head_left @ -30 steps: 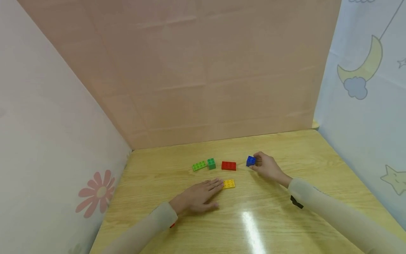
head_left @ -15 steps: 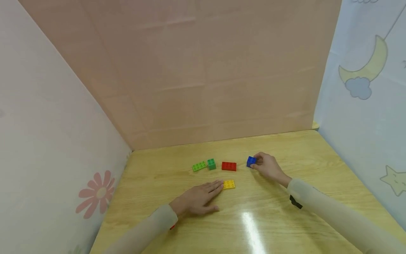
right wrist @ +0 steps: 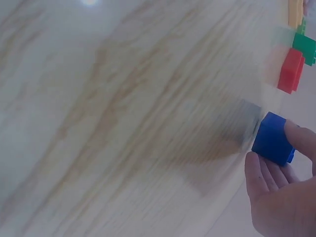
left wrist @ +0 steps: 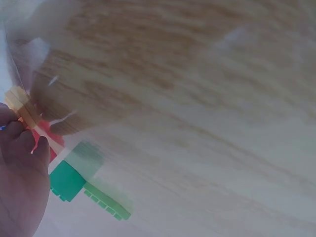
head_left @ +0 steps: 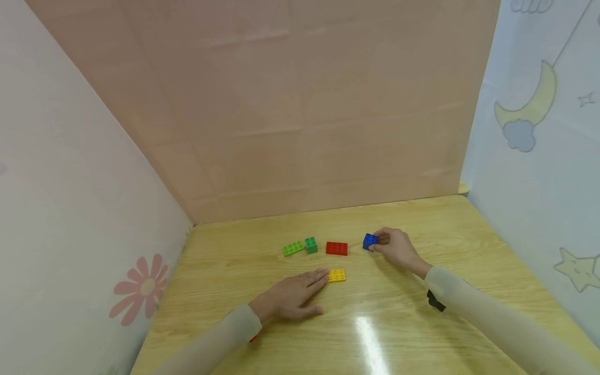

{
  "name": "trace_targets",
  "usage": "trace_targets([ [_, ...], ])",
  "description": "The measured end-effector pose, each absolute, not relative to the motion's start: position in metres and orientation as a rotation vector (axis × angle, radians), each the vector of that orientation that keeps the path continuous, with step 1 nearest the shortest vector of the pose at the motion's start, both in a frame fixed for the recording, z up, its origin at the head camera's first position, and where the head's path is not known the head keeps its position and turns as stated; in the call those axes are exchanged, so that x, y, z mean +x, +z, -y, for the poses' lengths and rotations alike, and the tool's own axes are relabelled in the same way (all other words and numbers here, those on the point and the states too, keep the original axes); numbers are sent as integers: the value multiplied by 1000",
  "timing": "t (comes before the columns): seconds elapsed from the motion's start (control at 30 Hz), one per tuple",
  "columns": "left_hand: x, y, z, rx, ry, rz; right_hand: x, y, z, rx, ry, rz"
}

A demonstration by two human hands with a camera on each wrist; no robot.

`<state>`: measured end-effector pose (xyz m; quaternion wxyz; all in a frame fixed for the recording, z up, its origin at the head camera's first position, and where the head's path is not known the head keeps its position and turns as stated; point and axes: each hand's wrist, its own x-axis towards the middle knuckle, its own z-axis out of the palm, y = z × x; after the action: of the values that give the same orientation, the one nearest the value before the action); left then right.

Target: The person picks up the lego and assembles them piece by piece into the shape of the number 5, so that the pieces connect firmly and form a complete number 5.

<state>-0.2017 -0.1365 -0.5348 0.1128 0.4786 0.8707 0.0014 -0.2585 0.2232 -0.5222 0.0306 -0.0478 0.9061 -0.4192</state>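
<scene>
My right hand (head_left: 398,251) pinches a small blue toy brick (head_left: 369,241) between thumb and fingers, at the right end of a loose row on the table. In the right wrist view the thumb lies on one side of the blue brick (right wrist: 272,140) and the fingers on the other. My left hand (head_left: 289,298) lies palm down with straight fingers, its fingertips at the left end of a flat yellow brick (head_left: 337,275). Behind them stand a red brick (head_left: 337,248), a dark green brick (head_left: 311,245) and a flat light green brick (head_left: 293,248).
A bit of something red (head_left: 253,338) shows beside the left sleeve, mostly hidden. A black piece (head_left: 436,301) shows under the right cuff. The wooden table (head_left: 403,333) meets a brownish panel (head_left: 300,130) at the back, with pale decorated walls on both sides.
The right hand's thumb and the blue brick have shifted very slightly. The left hand stays at the yellow brick, and the whole view has tilted a little.
</scene>
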Motion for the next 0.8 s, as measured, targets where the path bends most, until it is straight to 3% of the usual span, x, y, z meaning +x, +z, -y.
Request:
trace_targets([
  [0.8,-203,-533,133,1409,-46,-2565,-250,-502,-213,-270,-1436,-2702],
])
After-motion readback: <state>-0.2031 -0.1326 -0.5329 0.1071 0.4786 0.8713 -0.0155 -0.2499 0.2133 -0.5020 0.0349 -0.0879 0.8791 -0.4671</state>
